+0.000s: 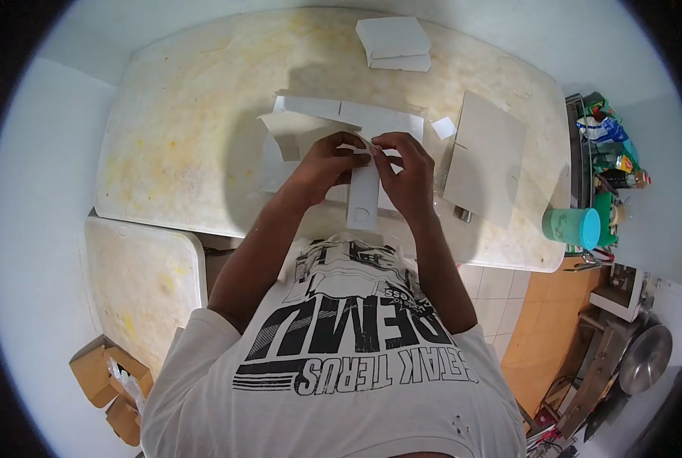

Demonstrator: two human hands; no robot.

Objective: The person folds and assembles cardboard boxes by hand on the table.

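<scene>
Near the middle of the table, my left hand and my right hand meet at a white cardboard piece with a narrow flap hanging toward me. The fingers of both hands are pinched on its upper part, nearly touching each other. A folded panel sticks out to the left behind my left hand, its inner side greyish. Beneath and behind the hands lies flat white cardboard. Where the pieces join is hidden by the fingers.
Further back sits a folded white box. Right of the hands are a small white square, a large grey-white sheet and a small metallic object. A teal-lidded container stands at the table's right edge. An open brown box is lower left.
</scene>
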